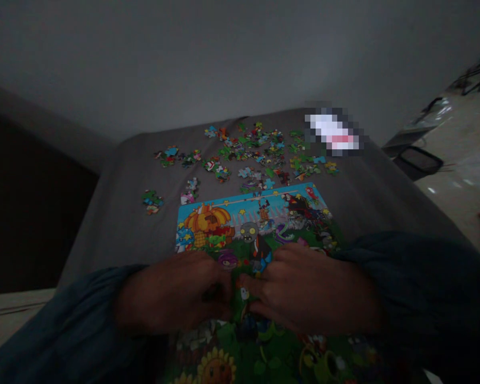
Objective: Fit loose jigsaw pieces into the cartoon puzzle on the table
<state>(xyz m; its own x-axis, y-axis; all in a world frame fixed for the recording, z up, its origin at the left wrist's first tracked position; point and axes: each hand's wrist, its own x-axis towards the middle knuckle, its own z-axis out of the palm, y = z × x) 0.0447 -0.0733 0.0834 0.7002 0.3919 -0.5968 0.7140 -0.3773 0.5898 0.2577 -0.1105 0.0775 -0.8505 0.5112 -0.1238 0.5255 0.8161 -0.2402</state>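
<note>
A cartoon jigsaw puzzle (208, 229), with a pumpkin, a grey zombie and sunflowers, lies on the grey cloth in front of me. Over its left middle, my left hand (176, 293) is closed, fingers curled down against the picture; what they hold, if anything, is hidden. My right hand (312, 288) rests on the right middle, its other fingers folded. Its index finger and thumb come together around a small spot with a white figure, and I cannot tell whether that is a loose piece. Both fingertips nearly meet at the picture's centre.
Loose puzzle pieces (256, 141) are scattered beyond the picture's far edge, with a small cluster (152, 201) to the left. A blurred-out white object (332, 130) lies at the far right corner of the grey cloth (120, 181). A pale wall (184, 64) stands behind.
</note>
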